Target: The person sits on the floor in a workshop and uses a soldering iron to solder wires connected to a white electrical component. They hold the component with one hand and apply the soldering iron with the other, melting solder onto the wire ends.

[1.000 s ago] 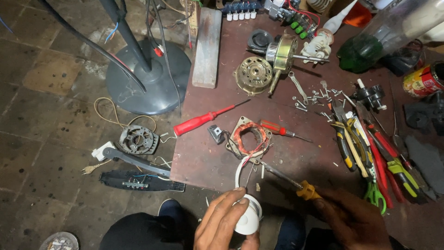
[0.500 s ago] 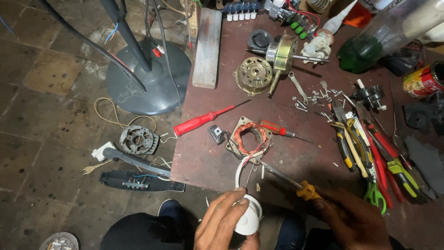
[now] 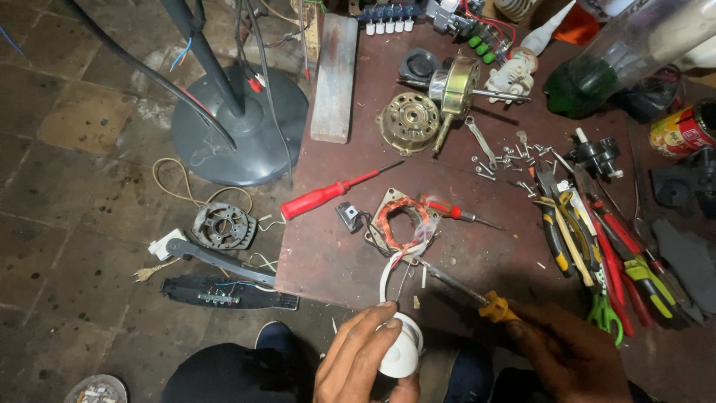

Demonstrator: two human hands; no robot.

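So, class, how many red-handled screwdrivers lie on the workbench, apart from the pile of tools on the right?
2: the large red screwdriver near the bench's left edge, and a small red screwdriver just right of the copper-wound stator. More may hide in the pile.

Dark reddish-brown worktable (image 3: 335, 254). On it: red-handled screwdriver (image 3: 328, 195), copper-wound stator (image 3: 400, 226), brass-coloured motor housing (image 3: 406, 123), loose screws (image 3: 507, 158), wooden block (image 3: 333, 78), pliers (image 3: 561, 227), green scissors (image 3: 605, 313), red can (image 3: 680, 130).
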